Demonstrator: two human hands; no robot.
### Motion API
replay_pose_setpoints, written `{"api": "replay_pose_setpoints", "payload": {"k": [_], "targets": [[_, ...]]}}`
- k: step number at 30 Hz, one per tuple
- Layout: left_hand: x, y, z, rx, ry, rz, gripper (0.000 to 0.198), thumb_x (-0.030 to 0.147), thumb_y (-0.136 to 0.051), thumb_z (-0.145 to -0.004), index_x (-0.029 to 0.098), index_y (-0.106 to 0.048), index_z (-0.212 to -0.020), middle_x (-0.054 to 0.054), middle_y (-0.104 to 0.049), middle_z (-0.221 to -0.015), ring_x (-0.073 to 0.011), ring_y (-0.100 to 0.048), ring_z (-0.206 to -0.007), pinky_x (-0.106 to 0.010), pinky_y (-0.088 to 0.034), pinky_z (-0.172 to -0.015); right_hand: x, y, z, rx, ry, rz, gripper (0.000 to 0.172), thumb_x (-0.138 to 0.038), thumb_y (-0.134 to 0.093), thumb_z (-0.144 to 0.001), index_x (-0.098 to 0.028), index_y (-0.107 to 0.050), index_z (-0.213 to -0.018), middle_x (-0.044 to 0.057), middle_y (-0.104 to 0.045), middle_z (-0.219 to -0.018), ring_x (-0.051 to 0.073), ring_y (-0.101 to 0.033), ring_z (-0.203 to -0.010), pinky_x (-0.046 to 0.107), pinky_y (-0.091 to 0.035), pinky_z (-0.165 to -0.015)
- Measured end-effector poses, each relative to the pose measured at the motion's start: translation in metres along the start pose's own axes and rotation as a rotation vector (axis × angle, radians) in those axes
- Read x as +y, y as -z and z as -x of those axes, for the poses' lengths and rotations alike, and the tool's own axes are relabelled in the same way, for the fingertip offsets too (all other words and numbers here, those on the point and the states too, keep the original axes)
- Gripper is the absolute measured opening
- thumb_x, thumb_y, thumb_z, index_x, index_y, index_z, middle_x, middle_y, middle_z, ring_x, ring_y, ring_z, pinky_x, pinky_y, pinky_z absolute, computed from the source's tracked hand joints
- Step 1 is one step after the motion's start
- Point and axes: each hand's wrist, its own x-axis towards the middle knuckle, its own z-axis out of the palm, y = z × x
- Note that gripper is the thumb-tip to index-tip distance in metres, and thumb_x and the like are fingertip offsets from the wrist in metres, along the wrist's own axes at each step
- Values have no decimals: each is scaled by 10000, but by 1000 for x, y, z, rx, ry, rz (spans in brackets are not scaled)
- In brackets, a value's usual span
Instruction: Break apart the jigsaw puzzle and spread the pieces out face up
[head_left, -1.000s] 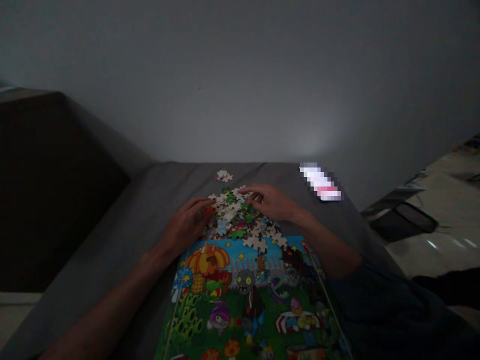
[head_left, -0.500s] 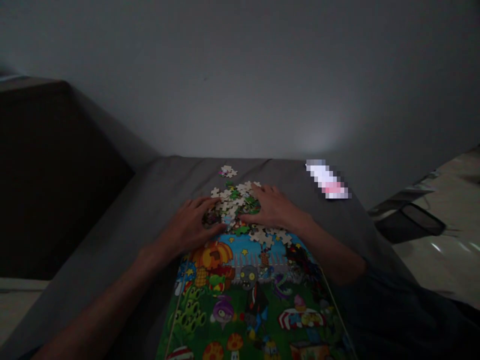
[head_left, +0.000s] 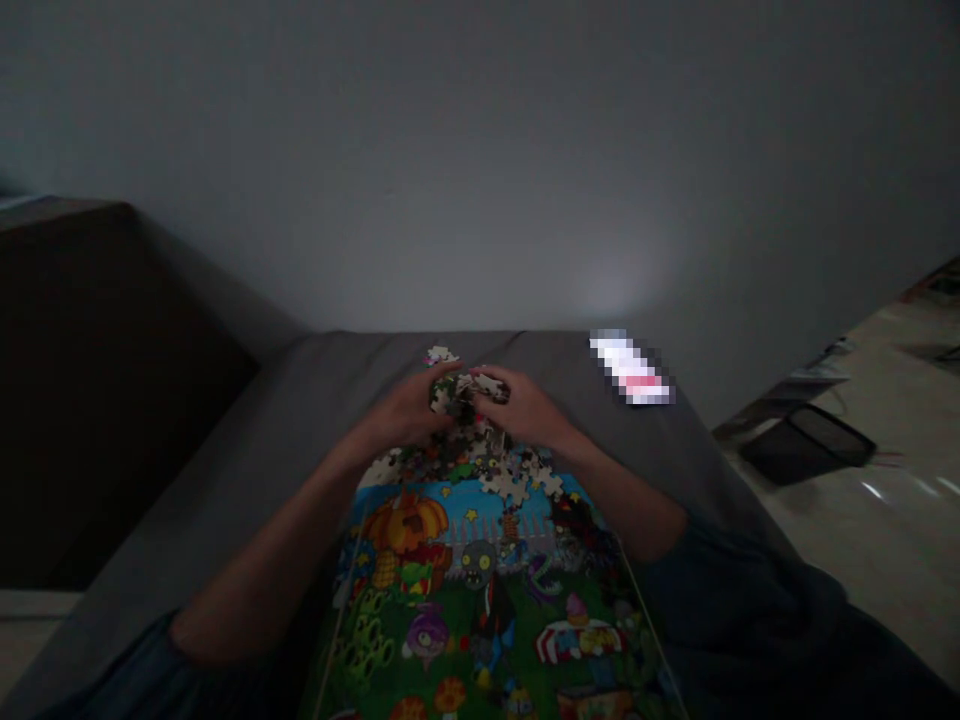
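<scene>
Hands: we see the left hand (head_left: 409,412) and the right hand (head_left: 523,407) cupped close together, fingers curled inward, nearly meeting over the pile.
Held: we record a clump of jigsaw pieces (head_left: 459,392) enclosed between both hands, with the fingers of each hand touching it; we cannot tell whether it is lifted clear of the pile.
Main pile: we note a spread of jigsaw pieces (head_left: 469,460) directly below the hands, partly under the wrists, with white backs and coloured faces both showing.
Loose group: we find a few white-backed pieces (head_left: 517,485) at the near edge of the pile, lying on the printed puzzle picture (head_left: 480,590).
Far group: we see a small cluster of pieces (head_left: 440,355) just beyond the hands, apart from the pile.
Picture: we read a pumpkin house, a fence and a cartoon zombie on it; it lies below the pile, between the forearms.
Support: we see a grey fabric surface (head_left: 300,430) under the pieces.
Right side: we log a pixelated object (head_left: 630,370), too blurred to name, well beyond the right hand.
Floor: we note a black mesh object (head_left: 806,445) beyond the grey edge.
</scene>
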Motion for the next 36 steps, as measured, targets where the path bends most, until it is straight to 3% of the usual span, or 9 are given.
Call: {"api": "replay_pose_setpoints", "payload": {"k": [4,8,13,16,18,21,25,30,36], "targets": [[-1,29,1,-27,17,-41,646,364,-677,-864,228,-605,-1492,-91,-721,-1418,-292,-711,-1227,-407,-585,-1032,0,23,-1,61,-31,64,368,-259,-570,-1048,-144,-681,-1380,148,-762,-1327,249,-723,-1223,462,-554,-1092],[-5,41,4,-77,16,-125,514,465,-628,-926,254,-676,-1393,-94,-739,-1386,-309,-705,-1235,-446,-562,-1056,3,39,2,-79,-20,125,348,-252,-646,-1023,-191,-713,-1360,124,-767,-1338,253,-725,-1225,458,-535,-1114],[0,27,9,-153,-32,-223,580,554,-655,-906,199,-694,-1362,-149,-643,-1489,-334,-619,-1370,-486,-467,-1197,-3,53,14,-311,5,216,667,-502,-797,-918,-212,-639,-1498,150,-665,-1508,334,-622,-1393,529,-449,-1211],[7,7,11,-169,-28,-271,649,491,-720,-864,189,-649,-1434,-173,-612,-1507,-373,-612,-1366,-519,-485,-1174,-16,51,22,-425,-40,373,938,-682,-761,-882,-161,-501,-1617,213,-575,-1574,408,-528,-1462,592,-403,-1231],[10,-4,11,-159,-16,-290,694,412,-742,-844,196,-604,-1489,-183,-584,-1528,-391,-615,-1353,-534,-508,-1143,-23,46,26,-463,-78,447,1034,-679,-797,-842,-127,-449,-1643,251,-557,-1557,457,-505,-1453,626,-435,-1190],[10,-11,12,-141,-13,-290,704,296,-737,-822,223,-586,-1505,-168,-567,-1535,-371,-646,-1303,-506,-543,-1094,-26,36,27,-473,-51,381,914,-440,-809,-876,-147,-427,-1652,225,-596,-1477,392,-592,-1358,545,-505,-1136],[5,-6,10,-105,-26,-268,665,206,-719,-800,223,-628,-1459,-145,-614,-1476,-337,-675,-1253,-480,-550,-1079,-14,25,23,-410,77,228,820,-187,-763,-845,-136,-478,-1612,194,-640,-1451,314,-632,-1316,477,-508,-1137],[-2,8,4,-48,-51,-206,388,212,-638,-885,220,-744,-1258,-97,-741,-1300,-274,-699,-1200,-424,-533,-1068,-2,22,15,-248,149,133,503,-87,-660,-872,-218,-721,-1353,96,-771,-1320,245,-708,-1194,431,-530,-1070],[1,22,4,-16,-52,-132,289,349,-574,-966,239,-764,-1154,-51,-799,-1027,-213,-719,-870,-337,-540,-797,-5,33,11,-143,121,154,328,-176,-535,-1031,-193,-785,-1244,64,-828,-1085,170,-732,-892,320,-536,-851]]}}
